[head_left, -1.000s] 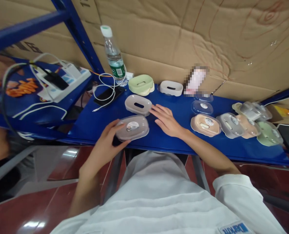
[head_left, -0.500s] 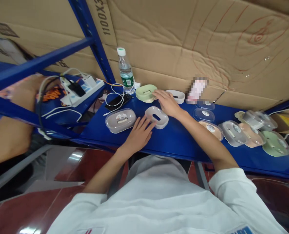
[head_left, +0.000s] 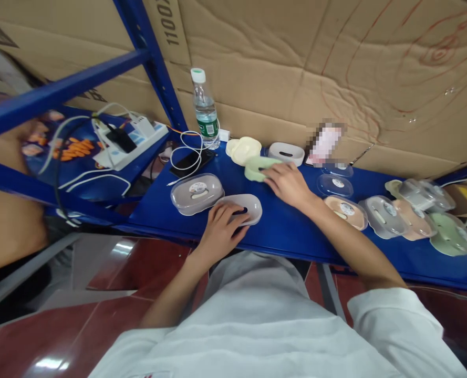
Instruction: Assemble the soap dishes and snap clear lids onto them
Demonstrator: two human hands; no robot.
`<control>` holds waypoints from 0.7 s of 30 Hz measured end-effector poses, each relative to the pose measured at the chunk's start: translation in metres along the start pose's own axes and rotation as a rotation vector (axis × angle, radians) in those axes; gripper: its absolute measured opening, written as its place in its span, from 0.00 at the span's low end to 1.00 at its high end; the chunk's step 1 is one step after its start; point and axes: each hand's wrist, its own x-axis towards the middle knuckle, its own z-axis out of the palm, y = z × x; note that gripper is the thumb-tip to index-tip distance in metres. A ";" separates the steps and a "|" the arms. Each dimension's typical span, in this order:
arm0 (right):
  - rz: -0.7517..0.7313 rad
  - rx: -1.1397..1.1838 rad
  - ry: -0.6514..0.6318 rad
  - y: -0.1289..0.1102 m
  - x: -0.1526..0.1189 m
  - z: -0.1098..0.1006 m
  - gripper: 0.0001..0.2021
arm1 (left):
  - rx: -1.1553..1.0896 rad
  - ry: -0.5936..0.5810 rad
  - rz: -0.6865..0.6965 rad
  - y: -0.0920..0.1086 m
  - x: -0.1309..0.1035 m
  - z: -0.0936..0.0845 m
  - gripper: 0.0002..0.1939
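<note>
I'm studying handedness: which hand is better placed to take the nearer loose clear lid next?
Probably the right hand: closer to that clear lid, though it holds the green dish.

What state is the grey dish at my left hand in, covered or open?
Open: the grey dish at your left hand has no clear lid over it, unlike the lidded box beside it.

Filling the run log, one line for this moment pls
left hand: on grey open dish | right hand: gripping green dish | lidded grey dish: left of open one
</note>
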 end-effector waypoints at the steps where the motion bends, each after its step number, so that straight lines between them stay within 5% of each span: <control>1: -0.001 -0.019 -0.046 -0.003 -0.017 -0.002 0.18 | -0.008 0.022 -0.005 -0.001 -0.001 0.001 0.12; 5: 0.022 -0.070 -0.143 -0.008 -0.044 -0.004 0.17 | -0.040 0.067 -0.022 -0.001 -0.001 0.005 0.15; 9: 0.020 -0.030 -0.066 -0.002 0.008 0.004 0.18 | -0.050 0.064 -0.038 0.000 -0.002 0.005 0.13; 15: 0.033 0.013 -0.189 -0.009 0.103 0.026 0.15 | -0.035 0.009 -0.073 -0.002 -0.004 0.002 0.10; 21: 0.092 0.083 -0.015 -0.004 0.090 0.009 0.13 | -0.041 -0.012 -0.055 -0.004 -0.002 0.001 0.11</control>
